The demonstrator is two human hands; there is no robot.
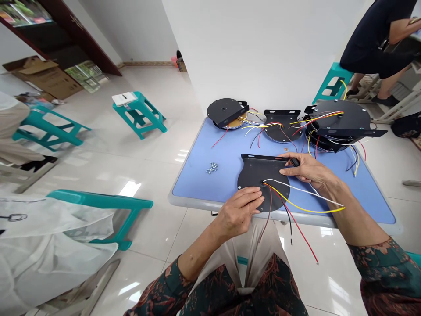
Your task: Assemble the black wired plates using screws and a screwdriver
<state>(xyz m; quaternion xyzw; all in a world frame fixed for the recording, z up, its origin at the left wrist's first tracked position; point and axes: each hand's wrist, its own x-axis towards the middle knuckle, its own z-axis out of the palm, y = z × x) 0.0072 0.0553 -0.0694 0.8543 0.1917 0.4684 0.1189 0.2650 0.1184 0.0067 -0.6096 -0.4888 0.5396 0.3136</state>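
A black metal bracket plate (263, 175) lies on the blue table, with a bundle of wires (289, 204) in white, yellow, red, black and brown coming out of a hole near its centre. My left hand (238, 211) holds the plate's lower edge, fingers near that hole. My right hand (309, 169) is at the plate's upper right edge, pinching a small black part (295, 162), partly hidden by the fingers. Several similar plates with wires (338, 123) lie at the table's far side.
The blue table's grey rim (184, 197) runs along its left and front sides. A small pile of screws (212, 167) lies left of my hands. Teal stools (140, 114) stand on the tiled floor, and a co-worker (375, 48) sits at the upper right.
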